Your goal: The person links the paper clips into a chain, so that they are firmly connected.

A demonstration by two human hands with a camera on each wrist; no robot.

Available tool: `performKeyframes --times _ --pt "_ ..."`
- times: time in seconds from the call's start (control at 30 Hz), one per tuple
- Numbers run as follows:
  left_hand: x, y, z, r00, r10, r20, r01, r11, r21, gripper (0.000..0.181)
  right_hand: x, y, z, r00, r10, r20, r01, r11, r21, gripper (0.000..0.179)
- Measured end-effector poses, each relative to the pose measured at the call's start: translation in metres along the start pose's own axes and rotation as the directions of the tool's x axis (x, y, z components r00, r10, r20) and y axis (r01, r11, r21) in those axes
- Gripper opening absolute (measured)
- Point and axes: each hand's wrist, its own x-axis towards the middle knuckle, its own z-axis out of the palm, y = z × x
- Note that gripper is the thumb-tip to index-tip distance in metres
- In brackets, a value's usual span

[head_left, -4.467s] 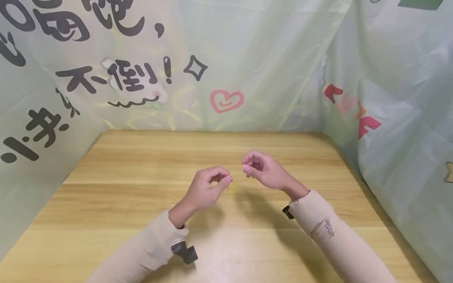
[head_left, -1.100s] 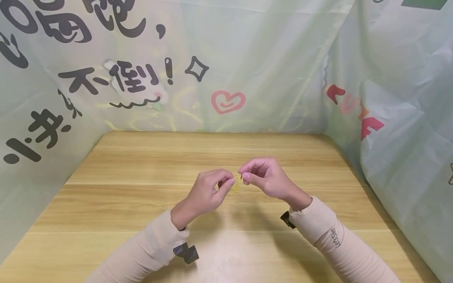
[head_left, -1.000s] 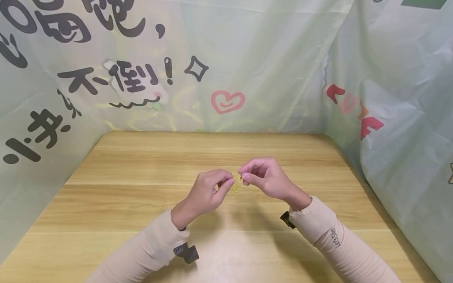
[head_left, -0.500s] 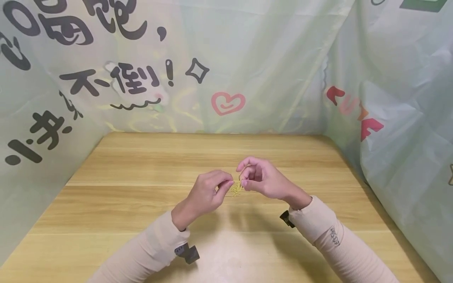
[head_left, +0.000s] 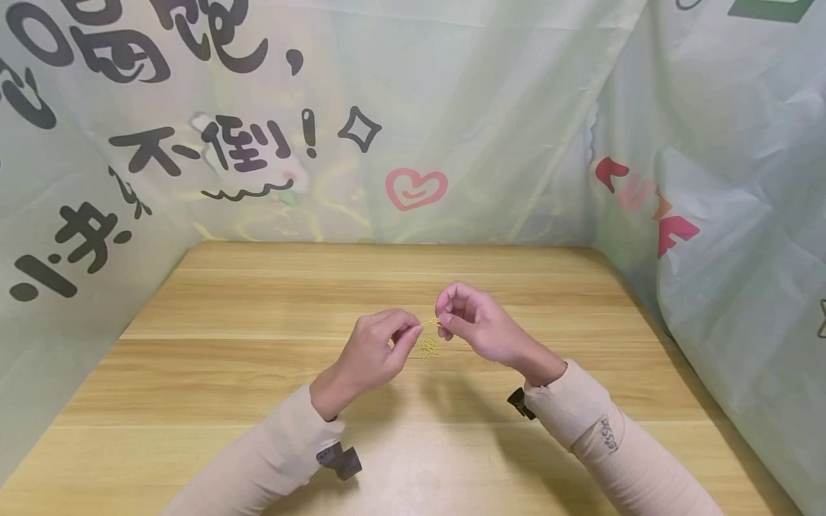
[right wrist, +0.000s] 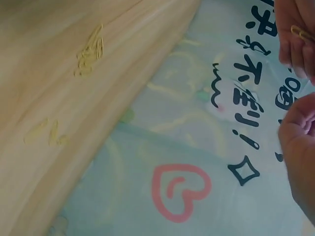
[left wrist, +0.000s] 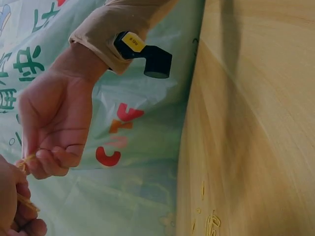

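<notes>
Yellow paper clips (head_left: 430,322) form a short strand between my two hands above the table. My left hand (head_left: 377,347) pinches the strand's left end between thumb and forefinger. In the right wrist view a single paper clip (right wrist: 301,33) shows against the left fingers. Thumb and fingertips of my right hand (head_left: 480,322) pinch the other end; in the left wrist view several clips (left wrist: 23,166) bunch at those fingertips. How they are linked is partly hidden by the fingers. Just below the hands lies a loose pile of yellow paper clips (head_left: 428,349) on the table.
The wooden table (head_left: 258,287) has fabric hangings (head_left: 503,129) with printed letters along its back and sides. A few stray paper clips (right wrist: 58,140) lie apart from the pile. Black wrist cameras (head_left: 340,461) stick out below the cuffs.
Farther apart at first, the hands have come closer together. In the last half second both hands have lifted slightly, the right fingers have gathered in, and the clips now stretch between them.
</notes>
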Motion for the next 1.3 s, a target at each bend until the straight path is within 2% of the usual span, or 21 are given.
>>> performKeyframes --times 0.1,0.23,0.3,0.4,0.47,0.53,0.6,0.67,0.77,0.83,0.87,0.93,1.07,1.13,1.17,1.2,1.23,1.27,1.3 --pt "-0.001 0.000 -0.002 0.999 -0.039 0.038 0.039 0.999 -0.015 0.007 0.001 -0.002 0.001 0.999 -0.026 -0.026 0.022 0.988 -0.152 0.005" --pt "-0.004 0.000 -0.002 0.988 -0.131 0.081 0.134 0.990 -0.031 0.011 0.002 -0.006 0.003 0.993 -0.113 -0.043 0.093 0.941 -0.325 0.012" --pt "-0.004 0.002 -0.001 0.983 -0.161 0.093 0.166 0.985 -0.052 0.014 0.004 -0.006 0.004 0.988 -0.152 -0.029 0.133 0.928 -0.348 0.015" --pt "-0.005 0.003 0.001 0.980 -0.182 0.086 0.189 0.978 -0.092 0.010 0.008 -0.003 0.005 0.986 -0.167 -0.003 0.157 0.934 -0.320 0.012" --pt "-0.005 0.004 0.000 0.976 -0.205 0.072 0.213 0.969 -0.123 0.009 0.010 0.002 0.002 0.990 -0.139 0.000 0.131 0.933 -0.336 0.007" --pt "-0.007 0.003 -0.002 0.968 -0.245 0.060 0.251 0.957 -0.146 0.008 0.013 0.013 -0.005 0.997 -0.079 0.005 0.074 0.912 -0.403 0.004" --pt "-0.008 0.004 -0.004 0.956 -0.285 0.063 0.292 0.940 -0.177 0.008 0.016 0.031 -0.015 1.000 0.011 0.009 -0.005 0.860 -0.510 0.007" --pt "-0.009 0.005 -0.006 0.944 -0.320 0.078 0.330 0.917 -0.224 0.009 0.017 0.054 -0.024 0.993 0.116 0.015 -0.081 0.777 -0.624 0.012" --pt "-0.010 0.008 -0.007 0.922 -0.370 0.109 0.386 0.874 -0.296 0.009 0.012 0.086 -0.034 0.964 0.264 0.011 -0.177 0.677 -0.715 0.013" --pt "-0.012 0.009 -0.007 0.911 -0.393 0.128 0.413 0.852 -0.321 0.010 0.009 0.102 -0.037 0.947 0.322 -0.003 -0.216 0.629 -0.747 0.009" --pt "-0.012 0.009 -0.007 0.906 -0.402 0.133 0.424 0.847 -0.321 0.010 0.008 0.108 -0.039 0.943 0.332 -0.007 -0.222 0.614 -0.758 0.006" --pt "-0.013 0.010 -0.007 0.901 -0.412 0.138 0.435 0.845 -0.312 0.010 0.006 0.115 -0.040 0.935 0.355 -0.014 -0.236 0.592 -0.771 0.014" --pt "-0.013 0.010 -0.008 0.898 -0.419 0.133 0.439 0.849 -0.295 0.010 0.008 0.118 -0.039 0.931 0.365 0.017 -0.209 0.569 -0.795 0.030" --pt "-0.012 0.010 -0.008 0.898 -0.418 0.137 0.439 0.849 -0.292 0.010 0.009 0.115 -0.038 0.927 0.373 0.037 -0.192 0.558 -0.807 0.028" --pt "-0.012 0.009 -0.008 0.899 -0.416 0.139 0.439 0.850 -0.291 0.010 0.009 0.113 -0.037 0.927 0.371 0.045 -0.187 0.565 -0.804 0.026" --pt "-0.012 0.009 -0.008 0.899 -0.415 0.141 0.439 0.851 -0.288 0.009 0.009 0.111 -0.037 0.932 0.357 0.055 -0.177 0.583 -0.793 0.022" --pt "-0.011 0.009 -0.008 0.899 -0.414 0.142 0.438 0.852 -0.287 0.009 0.009 0.108 -0.037 0.940 0.335 0.060 -0.171 0.618 -0.767 0.018" --pt "-0.011 0.009 -0.008 0.899 -0.413 0.143 0.437 0.853 -0.285 0.009 0.009 0.106 -0.037 0.949 0.310 0.058 -0.172 0.662 -0.730 0.014" --pt "-0.011 0.009 -0.009 0.900 -0.412 0.143 0.436 0.855 -0.282 0.009 0.009 0.102 -0.036 0.961 0.271 0.057 -0.163 0.720 -0.675 0.009"
